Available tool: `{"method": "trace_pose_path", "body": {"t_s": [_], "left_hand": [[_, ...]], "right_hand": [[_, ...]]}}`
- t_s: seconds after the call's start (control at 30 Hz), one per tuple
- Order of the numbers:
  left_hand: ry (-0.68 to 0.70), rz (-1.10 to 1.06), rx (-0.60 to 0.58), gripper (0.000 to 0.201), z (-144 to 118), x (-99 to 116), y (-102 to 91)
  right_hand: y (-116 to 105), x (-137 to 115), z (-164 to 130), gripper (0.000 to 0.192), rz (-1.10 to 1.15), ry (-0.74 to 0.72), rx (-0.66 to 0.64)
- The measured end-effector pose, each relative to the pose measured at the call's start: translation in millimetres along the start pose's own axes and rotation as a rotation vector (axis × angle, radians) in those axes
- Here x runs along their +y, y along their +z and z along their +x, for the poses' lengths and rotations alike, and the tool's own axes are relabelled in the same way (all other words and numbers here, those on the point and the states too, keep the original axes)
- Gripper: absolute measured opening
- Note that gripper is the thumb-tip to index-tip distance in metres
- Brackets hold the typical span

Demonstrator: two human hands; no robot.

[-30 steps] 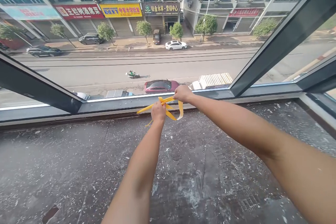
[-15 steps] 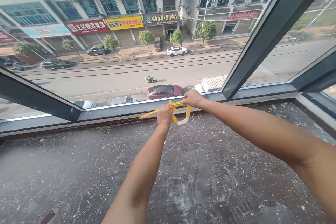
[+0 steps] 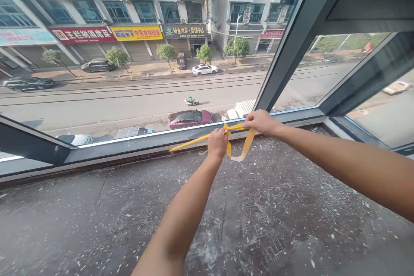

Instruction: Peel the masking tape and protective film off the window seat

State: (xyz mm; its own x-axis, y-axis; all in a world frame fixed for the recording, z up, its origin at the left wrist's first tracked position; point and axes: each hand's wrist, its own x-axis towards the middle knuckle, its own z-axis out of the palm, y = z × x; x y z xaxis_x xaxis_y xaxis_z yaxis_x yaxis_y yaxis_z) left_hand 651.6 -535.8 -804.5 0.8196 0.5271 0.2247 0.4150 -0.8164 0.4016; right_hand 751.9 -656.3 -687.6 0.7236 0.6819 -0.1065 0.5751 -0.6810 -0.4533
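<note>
Yellow tape [image 3: 249,140] runs between my two hands at the foot of the window. My left hand [image 3: 217,144] is closed around a bunched part of it. One strip stretches left from that hand down to the lower window frame [image 3: 155,143], and a short loose end curls below it. With its fingers pinched, my right hand [image 3: 262,122] grips the tape farther right, close to the upright post. A slack loop with a paler underside hangs between the hands, above the floor.
A dark upright window post [image 3: 291,47] rises at the right, and another slants at the left [image 3: 35,140]. The dusty brown floor [image 3: 129,215] is scattered with white flecks. Beyond the glass lie a street with parked cars [image 3: 190,117] and shopfronts.
The view has turned to the right. Both hands have shifted right along the frame, with the right one slightly farther from the left. The hanging tape loop is wider.
</note>
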Motion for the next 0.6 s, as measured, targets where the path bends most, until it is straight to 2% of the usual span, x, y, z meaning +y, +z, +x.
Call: {"method": "trace_pose_path", "body": {"t_s": [0.13, 0.23, 0.4, 0.6], "left_hand": [[0.045, -0.044, 0.016, 0.024, -1, 39, 2.9], [0.056, -0.046, 0.035, 0.024, -1, 73, 12.1], [0.052, -0.018, 0.074, 0.027, 4, 145, 42.0], [0.049, 0.002, 0.039, 0.024, 7, 237, 69.6]], "right_hand": [[-28, 26, -20, 0.023, 0.034, -0.005, 0.002], [-48, 57, -30, 0.028, 0.106, -0.023, -0.018], [-83, 132, -41, 0.035, 0.181, -0.061, -0.011], [-130, 223, -57, 0.035, 0.219, -0.058, -0.025]]}}
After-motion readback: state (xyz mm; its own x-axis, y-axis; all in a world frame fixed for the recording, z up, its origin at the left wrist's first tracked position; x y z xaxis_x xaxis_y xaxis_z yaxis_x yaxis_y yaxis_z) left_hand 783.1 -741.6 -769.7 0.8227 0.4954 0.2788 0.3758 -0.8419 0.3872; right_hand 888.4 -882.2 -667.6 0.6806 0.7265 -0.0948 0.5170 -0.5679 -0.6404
